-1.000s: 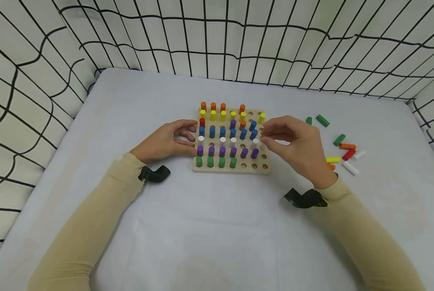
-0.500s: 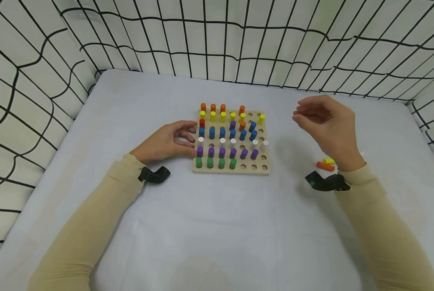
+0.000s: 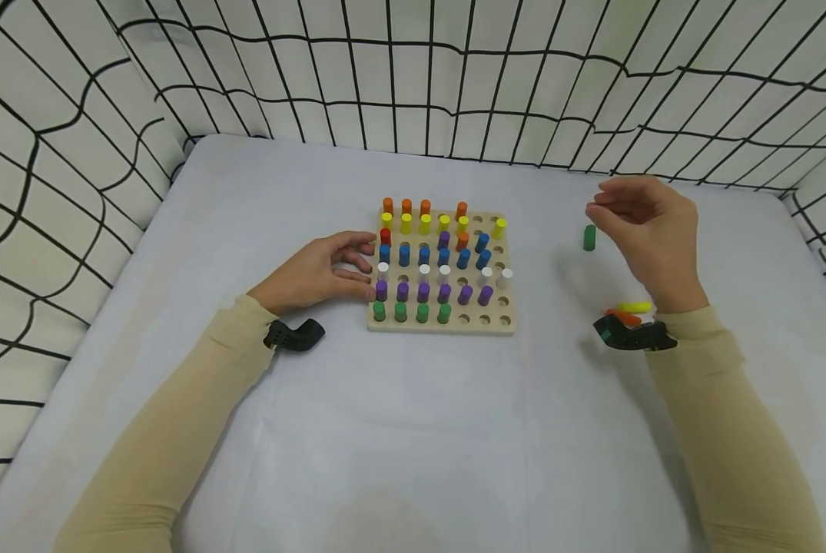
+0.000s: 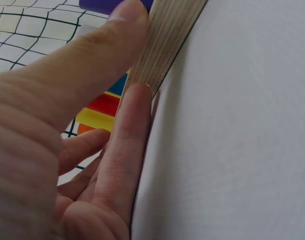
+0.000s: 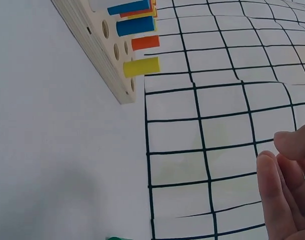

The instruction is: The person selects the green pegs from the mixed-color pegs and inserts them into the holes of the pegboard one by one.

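A wooden pegboard (image 3: 440, 326) with rows of coloured pegs lies on the white table. My left hand (image 3: 316, 269) rests at its left edge. In the left wrist view, the thumb (image 4: 117, 42) lies by a purple peg (image 4: 95, 5) and a straight finger (image 4: 130, 130) touches the board's layered side. A tilted white peg (image 3: 505, 277) stands at the right end of the white row. My right hand (image 3: 651, 238) hovers to the right of the board, with a gap between thumb and fingers and nothing visible between them. Below its fingertips lies a green peg (image 3: 589, 238).
Near the right wrist lie a yellow peg (image 3: 635, 307) and an orange peg (image 3: 621, 316), partly hidden by the black wrist camera (image 3: 634, 334). My right hand and forearm cover the area behind them. A black wire grid (image 3: 413, 100) borders the table's back and sides.
My right hand has left the white peg at the board's right edge and moved right, over the loose pegs. My left hand stays at the board's left edge.
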`<state>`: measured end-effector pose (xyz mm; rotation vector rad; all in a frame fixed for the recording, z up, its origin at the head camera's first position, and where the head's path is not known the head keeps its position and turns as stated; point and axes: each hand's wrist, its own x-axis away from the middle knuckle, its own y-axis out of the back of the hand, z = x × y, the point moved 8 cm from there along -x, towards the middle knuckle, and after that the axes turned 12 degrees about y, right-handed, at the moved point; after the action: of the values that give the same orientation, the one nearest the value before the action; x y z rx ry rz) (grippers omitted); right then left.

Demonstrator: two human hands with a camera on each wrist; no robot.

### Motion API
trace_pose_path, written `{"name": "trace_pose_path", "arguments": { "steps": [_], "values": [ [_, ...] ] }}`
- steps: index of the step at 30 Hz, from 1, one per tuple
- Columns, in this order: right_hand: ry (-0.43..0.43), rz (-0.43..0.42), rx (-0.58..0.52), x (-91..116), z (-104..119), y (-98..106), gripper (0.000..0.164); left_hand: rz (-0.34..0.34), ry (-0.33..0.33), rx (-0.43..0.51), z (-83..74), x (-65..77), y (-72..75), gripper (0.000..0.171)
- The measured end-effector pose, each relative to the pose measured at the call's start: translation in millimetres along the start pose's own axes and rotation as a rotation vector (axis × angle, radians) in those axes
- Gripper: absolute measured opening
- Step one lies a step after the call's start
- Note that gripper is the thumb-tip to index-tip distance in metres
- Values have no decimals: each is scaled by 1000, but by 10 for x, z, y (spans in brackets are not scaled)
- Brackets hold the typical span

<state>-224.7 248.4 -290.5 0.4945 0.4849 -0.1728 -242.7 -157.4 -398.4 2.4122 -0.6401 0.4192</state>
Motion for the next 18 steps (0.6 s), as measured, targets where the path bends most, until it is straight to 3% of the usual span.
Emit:
{"name": "trace_pose_path", "arguments": {
  "steps": [18],
  "values": [
    [-171, -42, 72, -91, -412, 48, 26, 3, -5, -1, -12, 1, 10, 88]
  ]
}}
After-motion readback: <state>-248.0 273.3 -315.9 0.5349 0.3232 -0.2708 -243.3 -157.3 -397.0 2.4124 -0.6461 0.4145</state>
